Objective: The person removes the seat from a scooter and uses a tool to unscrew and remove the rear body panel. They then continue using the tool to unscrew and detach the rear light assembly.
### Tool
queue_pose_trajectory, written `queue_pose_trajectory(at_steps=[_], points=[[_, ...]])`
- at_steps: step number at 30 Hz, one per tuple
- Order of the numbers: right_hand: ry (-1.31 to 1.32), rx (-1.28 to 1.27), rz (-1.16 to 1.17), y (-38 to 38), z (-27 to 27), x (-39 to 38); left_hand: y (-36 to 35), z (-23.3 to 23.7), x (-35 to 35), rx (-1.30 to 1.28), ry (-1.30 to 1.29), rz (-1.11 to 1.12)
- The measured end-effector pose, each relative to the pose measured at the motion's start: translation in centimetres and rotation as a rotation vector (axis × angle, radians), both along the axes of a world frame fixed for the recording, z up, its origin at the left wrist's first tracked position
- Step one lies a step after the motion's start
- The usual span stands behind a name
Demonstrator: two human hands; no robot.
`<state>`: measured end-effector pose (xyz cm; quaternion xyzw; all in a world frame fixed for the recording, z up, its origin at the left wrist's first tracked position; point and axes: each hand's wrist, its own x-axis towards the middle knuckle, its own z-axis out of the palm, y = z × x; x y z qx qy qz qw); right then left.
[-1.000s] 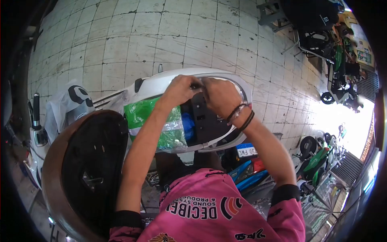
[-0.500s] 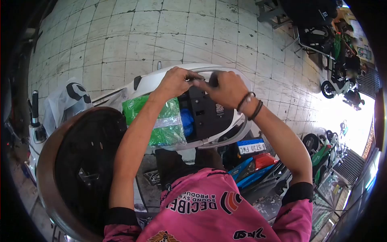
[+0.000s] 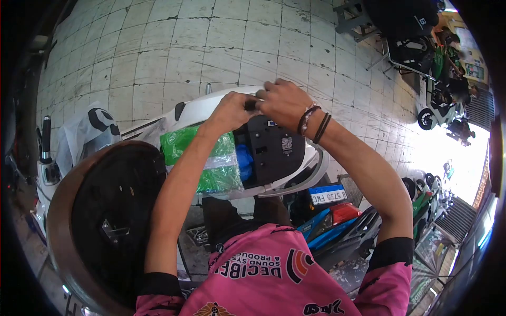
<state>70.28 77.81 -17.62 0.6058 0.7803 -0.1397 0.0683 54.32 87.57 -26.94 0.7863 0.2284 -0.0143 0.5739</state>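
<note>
My left hand (image 3: 231, 111) is closed, pinching a small dark piece whose kind I cannot make out. Its fingertips meet those of my right hand (image 3: 284, 102), which is also closed, with bent and slightly blurred fingers. What the right fingers grip is hidden. Both hands are over the far side of a white scooter body (image 3: 203, 107). Below them lies a black panel (image 3: 276, 150) with a QR label. Beside it sit a green plastic-wrapped package (image 3: 216, 176) and a blue bundle (image 3: 244, 161). The brown-edged seat (image 3: 66, 221) is tipped up at the left, its black underside showing.
A grey grab rail (image 3: 303, 181) curves round the scooter's tail. Close by on the right stands a blue scooter with a red tail light (image 3: 345, 212). Clear plastic (image 3: 87, 129) covers part of the handlebar area. Tiled floor (image 3: 174, 47) spreads beyond; other motorbikes and people are far right.
My right hand has moved slightly up and left, nearer my left hand, and its fingers have shifted. The left hand stays almost in place. The seat and package have not moved.
</note>
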Motion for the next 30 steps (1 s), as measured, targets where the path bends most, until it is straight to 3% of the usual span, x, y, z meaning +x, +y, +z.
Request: queue_pose_trajectory(at_steps=[1,2,4,5,7,10,11,15,18,24,27,29,30], points=[[0.048,0.161,0.141,-0.3,-0.7,0.3,-0.2,-0.1,-0.1,-0.002,-0.001,-0.002],[0.046,0.157,0.141,-0.7,-1.2,0.6,-0.5,-0.2,-0.1,-0.009,-0.005,0.027],[0.234,0.455,0.048,-0.9,-2.1,1.0,-1.0,-1.1,-0.2,-0.012,-0.01,0.064],[0.233,0.458,0.051,-1.5,-2.5,0.5,-1.3,-1.8,-0.2,-0.007,-0.087,0.102],[0.541,0.302,-0.807,-3.7,-2.0,-1.6,-1.6,-1.8,-0.1,0.001,-0.123,0.147],[0.539,0.149,-0.794,-4.1,-0.5,-2.9,-1.9,-3.2,-0.1,-0.017,-0.183,0.179],[0.387,0.205,-0.726,-3.9,-0.2,-2.9,-2.0,-3.3,-0.2,0.017,-0.145,0.202],[0.273,0.301,-0.548,-2.4,-0.8,-2.5,-2.0,-2.1,-0.3,0.03,-0.124,0.252],[0.322,0.222,-0.607,-1.9,-0.5,-2.6,-2.2,-2.6,-0.4,0.001,-0.139,0.284],[0.397,0.332,-0.662,-2.5,-1.8,-3.9,-2.8,-2.8,-0.3,0.009,-0.159,0.349],[0.423,0.316,-0.461,-2.9,-3.3,-4.0,-2.6,-3.4,-0.4,0.062,-0.181,0.314],[0.349,0.395,-0.105,-2.6,-3.2,-3.1,-2.4,-3.9,-0.8,0.045,-0.159,0.315],[0.352,0.392,-0.109,-2.9,-3.0,-2.8,-2.5,-3.8,-0.8,0.042,-0.154,0.313]])
